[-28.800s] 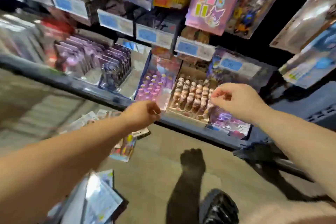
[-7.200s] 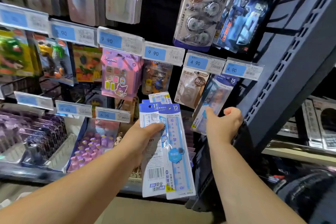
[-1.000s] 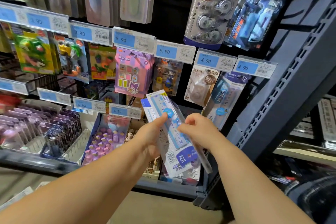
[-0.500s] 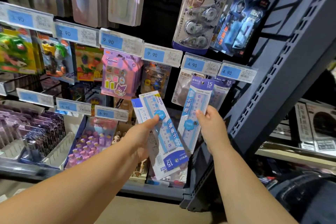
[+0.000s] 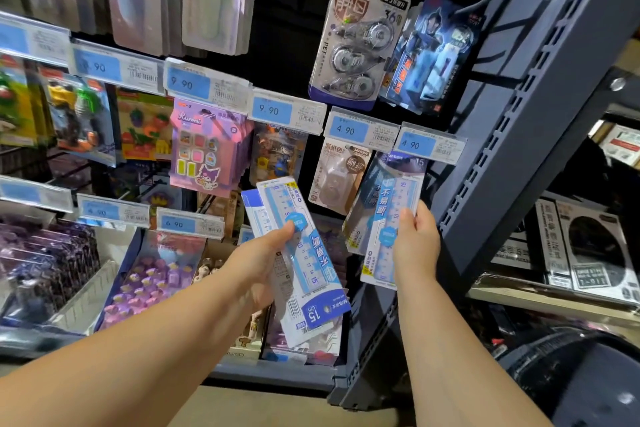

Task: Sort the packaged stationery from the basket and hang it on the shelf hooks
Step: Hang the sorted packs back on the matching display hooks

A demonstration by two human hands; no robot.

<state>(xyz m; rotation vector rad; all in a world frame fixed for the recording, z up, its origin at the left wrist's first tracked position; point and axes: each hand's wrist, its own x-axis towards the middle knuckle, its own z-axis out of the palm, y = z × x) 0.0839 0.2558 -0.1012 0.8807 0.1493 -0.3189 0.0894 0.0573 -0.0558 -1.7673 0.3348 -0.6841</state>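
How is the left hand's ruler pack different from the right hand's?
The left hand grips the left ruler pack tilted, header at the bottom; the right hand grips the right ruler pack upright, header on top. The left pack sits lower; the right one reaches the 4.90 tag. Both are blue 15 cm rulers.

- The left hand (image 5: 263,263) and the right hand (image 5: 415,246) are both bare.
- The left forearm (image 5: 138,350) is bare from the wrist to the lower-left edge of the view.
- The right forearm (image 5: 446,350) is bare from the wrist to the bottom edge.
- The fingers (image 5: 285,230) are bare too; the nails are too blurred to make out.
- A dark rounded shape (image 5: 571,378) at lower right may be dark clothing over a leg.
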